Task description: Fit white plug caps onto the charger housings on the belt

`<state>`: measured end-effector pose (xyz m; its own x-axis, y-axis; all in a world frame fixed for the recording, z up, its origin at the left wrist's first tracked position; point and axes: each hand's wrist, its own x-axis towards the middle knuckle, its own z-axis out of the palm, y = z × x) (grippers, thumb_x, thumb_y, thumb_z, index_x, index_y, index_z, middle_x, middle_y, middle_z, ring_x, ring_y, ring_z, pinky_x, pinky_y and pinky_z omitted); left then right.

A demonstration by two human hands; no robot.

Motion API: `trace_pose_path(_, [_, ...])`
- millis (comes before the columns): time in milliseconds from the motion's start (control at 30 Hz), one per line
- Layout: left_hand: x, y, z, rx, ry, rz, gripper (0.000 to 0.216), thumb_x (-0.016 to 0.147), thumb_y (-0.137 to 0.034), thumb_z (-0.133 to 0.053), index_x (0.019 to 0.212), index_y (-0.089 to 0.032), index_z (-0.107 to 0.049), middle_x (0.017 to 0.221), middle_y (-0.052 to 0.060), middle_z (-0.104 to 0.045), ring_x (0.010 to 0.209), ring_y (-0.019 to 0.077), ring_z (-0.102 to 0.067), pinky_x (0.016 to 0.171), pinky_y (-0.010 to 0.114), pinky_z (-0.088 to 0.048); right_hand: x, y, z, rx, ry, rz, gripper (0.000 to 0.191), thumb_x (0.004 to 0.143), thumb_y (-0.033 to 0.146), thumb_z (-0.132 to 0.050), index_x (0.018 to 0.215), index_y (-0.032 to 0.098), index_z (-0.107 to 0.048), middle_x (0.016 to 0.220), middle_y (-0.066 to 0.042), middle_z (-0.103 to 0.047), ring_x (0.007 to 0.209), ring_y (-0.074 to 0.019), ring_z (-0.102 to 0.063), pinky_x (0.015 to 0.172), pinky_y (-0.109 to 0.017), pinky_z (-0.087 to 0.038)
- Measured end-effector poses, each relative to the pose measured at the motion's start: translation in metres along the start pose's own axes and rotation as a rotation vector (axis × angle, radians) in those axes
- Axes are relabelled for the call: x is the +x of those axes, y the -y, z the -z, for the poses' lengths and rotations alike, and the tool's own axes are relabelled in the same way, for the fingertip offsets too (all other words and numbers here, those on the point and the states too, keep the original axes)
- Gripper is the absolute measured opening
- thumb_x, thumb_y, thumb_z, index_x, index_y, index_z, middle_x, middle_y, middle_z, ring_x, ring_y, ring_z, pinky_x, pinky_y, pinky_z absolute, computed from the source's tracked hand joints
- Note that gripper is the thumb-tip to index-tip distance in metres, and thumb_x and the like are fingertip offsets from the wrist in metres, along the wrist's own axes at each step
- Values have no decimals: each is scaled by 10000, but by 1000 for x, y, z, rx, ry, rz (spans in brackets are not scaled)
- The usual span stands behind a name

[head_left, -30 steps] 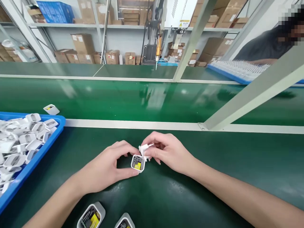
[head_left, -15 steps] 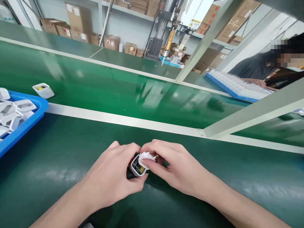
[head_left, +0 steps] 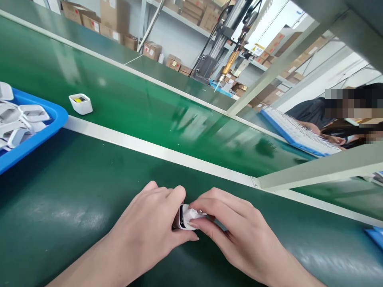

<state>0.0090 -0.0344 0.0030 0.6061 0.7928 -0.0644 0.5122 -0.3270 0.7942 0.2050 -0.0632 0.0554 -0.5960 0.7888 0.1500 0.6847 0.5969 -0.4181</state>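
Observation:
My left hand (head_left: 152, 223) is wrapped round a small white charger housing (head_left: 180, 223), whose dark inside shows only as a narrow strip at its open end. Between the thumb and fingers of my right hand (head_left: 236, 229) is a white plug cover (head_left: 189, 215) with metal pins. The cover lies against the housing's opening and hides most of it. Whether it sits fully flush I cannot tell. Both hands are just above the dark green work surface (head_left: 98, 179).
On the left stands a blue tray (head_left: 58, 117) of white plastic housings. A single white housing (head_left: 83, 105) with yellow inside sits on the green conveyor belt (head_left: 143, 119). A pale metal post (head_left: 323, 169) rises at right. Beyond it a person works near a blue-edged tray (head_left: 287, 137).
The plug cover has moved across the housing's opening, so its inside is now mostly hidden. The view has tilted, and both hands appear slightly further right.

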Motion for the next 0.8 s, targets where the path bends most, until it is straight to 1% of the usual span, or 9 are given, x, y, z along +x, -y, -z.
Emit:
trace_pose_path(67, [-1, 1, -2, 17, -34, -30, 450, 854, -346, -746, 737, -235, -326, 662, -61, -506, 660, 193, -489, 658, 305, -271, 0, 1, -1, 10, 1, 9, 79, 1042, 157, -553, 1101, 190, -594, 954, -41, -628, 787, -148, -556, 688, -275, -452])
trace_pose_path(200, [-1, 3, -7, 45, -111, -93, 424, 871, -250, -686, 737, -237, -284, 642, -73, -478, 619, 179, -463, 643, 298, -260, 1, 4, -4, 6, -2, 12, 81, 1048, 152, -541, 1080, 175, -611, 934, -41, -626, 772, -144, -544, 672, -283, -435])
trace_pose_path(333, [0, 4, -10, 58, -156, -124, 415, 863, -228, -659, 741, -238, -262, 638, -77, -477, 608, 174, -457, 647, 300, -255, 1, 6, -6, -28, 4, -7, 70, 1045, 151, -555, 1062, 174, -619, 932, -37, -627, 775, -141, -549, 663, -287, -421])
trace_pose_path(533, [3, 2, -9, 53, -122, -90, 437, 826, -243, -668, 726, -238, -242, 634, -69, -511, 589, 171, -441, 672, 311, -268, -2, 6, -18, -142, -103, 86, 80, 1027, 91, -541, 1028, 158, -586, 919, -67, -632, 750, -161, -525, 644, -306, -397])
trace_pose_path(700, [2, -1, -3, 82, -115, -70, 432, 825, -283, -684, 733, -241, -264, 656, -47, -533, 648, 197, -467, 669, 305, -277, -8, 2, -33, -311, -217, 138, 107, 1009, 68, -535, 982, 159, -585, 916, -92, -638, 731, -176, -486, 661, -319, -400])
trace_pose_path(800, [0, -3, 0, 86, -99, -45, 422, 835, -330, -706, 747, -240, -304, 692, -33, -573, 698, 214, -509, 673, 303, -293, -9, 0, -40, -364, -257, 150, 94, 1019, 104, -527, 971, 157, -589, 894, -97, -638, 733, -185, -491, 672, -326, -418])
